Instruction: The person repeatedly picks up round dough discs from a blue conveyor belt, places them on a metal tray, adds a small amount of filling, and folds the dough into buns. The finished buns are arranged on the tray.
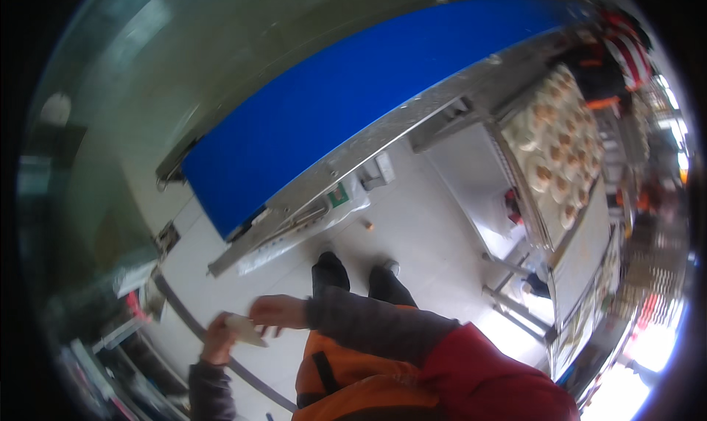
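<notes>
At the lower left, my left hand (217,340) is closed on a thin, pale, flat piece (246,331) with a tapering end. Blur keeps me from telling whether it is dough or a scraper. My right hand (280,312) reaches across from the right, its fingers slightly bent and apart beside the piece's upper edge. Whether those fingertips touch it is hard to tell. Both hands are held over the floor, in front of my orange apron (361,377).
A conveyor with a blue belt (317,104) runs diagonally ahead. On the right stands a tray (545,200) of pale rounds with brownish centres, on a metal-legged table. Another person (607,67) is beyond it. Along the lower left runs a dark bar (180,307).
</notes>
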A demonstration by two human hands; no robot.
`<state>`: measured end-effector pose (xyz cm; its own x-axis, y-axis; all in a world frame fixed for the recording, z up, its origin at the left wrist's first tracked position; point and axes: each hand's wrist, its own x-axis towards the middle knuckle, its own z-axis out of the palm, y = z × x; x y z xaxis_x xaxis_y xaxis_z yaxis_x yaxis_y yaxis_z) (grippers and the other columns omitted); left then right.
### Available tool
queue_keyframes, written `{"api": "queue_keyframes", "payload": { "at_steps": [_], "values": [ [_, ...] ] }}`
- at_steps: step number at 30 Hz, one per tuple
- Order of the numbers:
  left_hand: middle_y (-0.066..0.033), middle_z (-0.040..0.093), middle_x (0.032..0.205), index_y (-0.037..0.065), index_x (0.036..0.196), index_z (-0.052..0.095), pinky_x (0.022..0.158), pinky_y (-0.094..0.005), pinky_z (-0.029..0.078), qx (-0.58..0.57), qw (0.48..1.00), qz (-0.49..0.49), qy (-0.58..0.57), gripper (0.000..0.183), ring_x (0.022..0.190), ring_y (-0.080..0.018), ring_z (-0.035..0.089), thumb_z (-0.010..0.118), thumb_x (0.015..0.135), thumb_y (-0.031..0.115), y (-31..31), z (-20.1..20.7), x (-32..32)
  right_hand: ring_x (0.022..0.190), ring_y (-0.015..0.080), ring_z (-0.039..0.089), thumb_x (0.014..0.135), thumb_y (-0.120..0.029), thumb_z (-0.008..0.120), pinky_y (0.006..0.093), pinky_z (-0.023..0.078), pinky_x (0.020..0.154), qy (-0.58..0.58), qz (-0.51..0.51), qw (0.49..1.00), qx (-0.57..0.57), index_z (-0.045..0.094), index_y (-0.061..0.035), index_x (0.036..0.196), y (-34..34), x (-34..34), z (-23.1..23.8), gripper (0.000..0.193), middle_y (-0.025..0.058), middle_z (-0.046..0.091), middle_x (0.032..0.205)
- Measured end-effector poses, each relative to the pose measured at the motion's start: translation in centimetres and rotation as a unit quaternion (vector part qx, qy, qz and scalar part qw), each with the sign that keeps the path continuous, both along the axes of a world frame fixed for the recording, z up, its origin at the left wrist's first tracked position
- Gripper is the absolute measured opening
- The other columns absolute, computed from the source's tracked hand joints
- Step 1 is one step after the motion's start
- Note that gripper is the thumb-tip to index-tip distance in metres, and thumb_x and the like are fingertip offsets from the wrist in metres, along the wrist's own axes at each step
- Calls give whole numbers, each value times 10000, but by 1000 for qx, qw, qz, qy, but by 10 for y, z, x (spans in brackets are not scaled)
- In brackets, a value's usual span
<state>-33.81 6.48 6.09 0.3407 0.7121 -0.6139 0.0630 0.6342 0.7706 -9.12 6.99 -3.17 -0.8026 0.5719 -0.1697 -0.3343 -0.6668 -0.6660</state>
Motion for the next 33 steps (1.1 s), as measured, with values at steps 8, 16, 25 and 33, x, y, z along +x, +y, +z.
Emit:
{"api": "queue_keyframes", "payload": {
  "at_steps": [8, 16, 25, 33],
  "values": [
    [-86, 616, 1120, 64, 1292, 531, 820, -355, 545, -271, 945, 179, 31, 401, 967, -182, 622, 587, 978, 307, -194, -103, 151, 757, 227, 643, 928, -316, 641, 396, 549, 624, -415, 81, 889, -176, 539, -154, 1124, -131, 238, -321, 273, 72, 641, 969],
    [-49, 610, 1072, 60, 1286, 524, 800, -275, 517, -270, 923, 269, -47, 409, 951, -136, 597, 572, 986, 335, -260, -260, 155, 997, 335, 586, 938, -442, 502, 493, 460, 841, -693, 130, 709, -11, 463, -140, 1364, -69, 365, -680, 523, 145, 589, 1210],
    [-82, 557, 1210, 61, 1349, 451, 940, -367, 493, -234, 880, 381, -158, 447, 1104, -203, 565, 575, 970, 264, -280, -342, 149, 1289, 390, 464, 870, -276, 653, 497, 411, 1066, -715, -27, 469, 518, 415, -84, 1454, -48, 352, -853, 659, 160, 470, 1446],
    [-122, 529, 1259, 80, 1361, 422, 961, -430, 501, -231, 828, 430, -275, 523, 1127, -278, 570, 623, 935, 305, -239, -304, 164, 1333, 376, 378, 848, -289, 668, 471, 418, 1054, -742, 123, 502, 426, 369, -120, 1455, -73, 336, -859, 698, 177, 402, 1452]
  ]
}}
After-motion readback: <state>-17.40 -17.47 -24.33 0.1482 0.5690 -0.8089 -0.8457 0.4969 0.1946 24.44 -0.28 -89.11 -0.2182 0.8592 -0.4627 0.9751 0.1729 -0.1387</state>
